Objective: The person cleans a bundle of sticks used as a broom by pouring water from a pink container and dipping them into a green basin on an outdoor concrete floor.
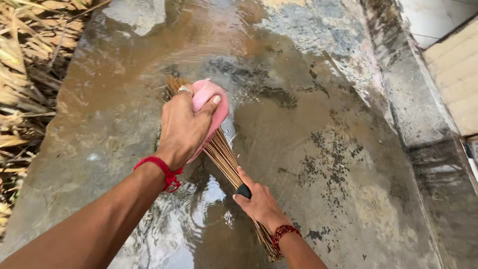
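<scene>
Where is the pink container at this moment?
The pink container is left of centre in the head view, gripped by the left hand, tipped above the stick broom on the wet concrete.

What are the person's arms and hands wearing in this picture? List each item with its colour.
Both forearms are bare, no sleeves. The left hand has a silver ring and a red knotted thread at the wrist. The right hand has a red-and-dark beaded bracelet.

No packages, labels, signs or screens in view
</scene>
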